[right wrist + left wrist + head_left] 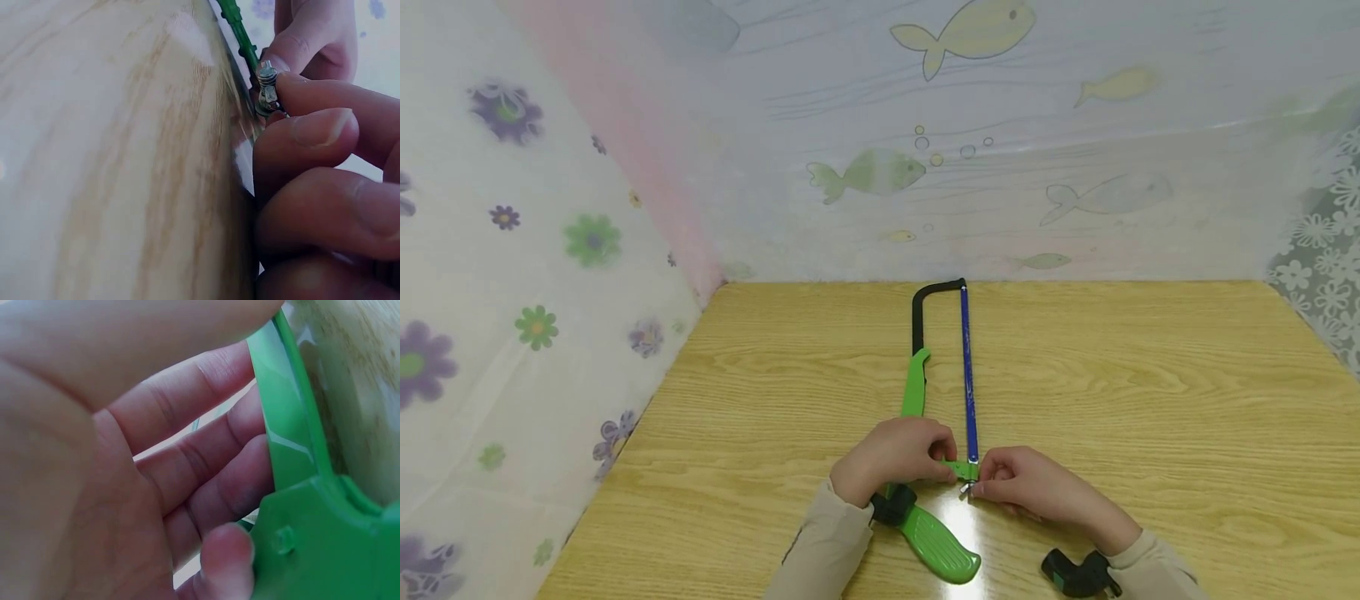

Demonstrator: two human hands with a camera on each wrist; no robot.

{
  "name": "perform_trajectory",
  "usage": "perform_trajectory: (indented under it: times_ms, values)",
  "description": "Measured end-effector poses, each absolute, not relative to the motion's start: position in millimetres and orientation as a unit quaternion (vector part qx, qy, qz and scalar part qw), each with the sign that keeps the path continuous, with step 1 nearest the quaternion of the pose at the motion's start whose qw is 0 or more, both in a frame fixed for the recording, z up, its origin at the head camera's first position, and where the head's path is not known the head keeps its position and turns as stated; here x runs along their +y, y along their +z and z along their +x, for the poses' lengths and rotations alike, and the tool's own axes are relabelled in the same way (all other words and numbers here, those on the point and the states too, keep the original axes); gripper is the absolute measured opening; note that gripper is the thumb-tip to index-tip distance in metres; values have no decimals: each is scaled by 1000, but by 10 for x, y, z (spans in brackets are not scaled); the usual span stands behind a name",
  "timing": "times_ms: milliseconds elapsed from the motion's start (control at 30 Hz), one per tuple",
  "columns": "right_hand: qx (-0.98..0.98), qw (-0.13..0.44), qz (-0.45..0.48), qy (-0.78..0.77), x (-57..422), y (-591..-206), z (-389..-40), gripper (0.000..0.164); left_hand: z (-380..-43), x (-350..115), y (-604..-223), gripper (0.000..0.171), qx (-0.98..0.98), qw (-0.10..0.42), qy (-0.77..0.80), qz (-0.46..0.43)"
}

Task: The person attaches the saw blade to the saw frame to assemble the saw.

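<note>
A metal wing nut [966, 490] sits pinched in the fingertips of a person's right hand [1037, 492], while the left hand [891, 454], just beside it, grips the green hacksaw [914, 387]. Uneven tension could twist the blue blade [968, 375], stretching ahead of both hands; a loose left grip could let the frame swivel on the table [1150, 375].
</note>
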State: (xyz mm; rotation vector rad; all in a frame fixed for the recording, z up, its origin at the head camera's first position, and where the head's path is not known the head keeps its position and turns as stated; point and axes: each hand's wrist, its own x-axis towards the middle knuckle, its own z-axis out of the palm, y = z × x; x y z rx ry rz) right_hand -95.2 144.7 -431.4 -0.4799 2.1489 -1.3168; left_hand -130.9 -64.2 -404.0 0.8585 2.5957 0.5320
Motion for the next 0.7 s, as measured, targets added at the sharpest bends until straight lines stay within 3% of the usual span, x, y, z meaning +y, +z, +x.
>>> perform_trajectory:
  times_ms: [700]
  values:
    - [818,278,-172,-473,1436,-4313,-942,30,-1309,-646,-4045,15,916,181,188,304]
